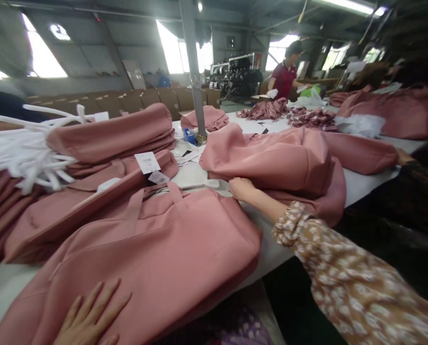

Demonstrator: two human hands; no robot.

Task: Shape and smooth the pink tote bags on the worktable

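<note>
Pressing left hand (91, 316) flat, fingers spread, on pink bag (156, 249); right hand (241, 188) fingers curled gripping pink pile (271, 160) edge

A dim workshop hall: bright windows (179, 50) line the grey back wall, a steel pillar (194, 67) rises from the white desk (364, 184), and a strip light (357, 6) glows overhead.

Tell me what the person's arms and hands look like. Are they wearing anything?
The right arm wears a loose brown sleeve with small white flowers, gathered at the cuff. The right hand and left hand are bare: no gloves or rings show. The left arm is out of view.
</note>
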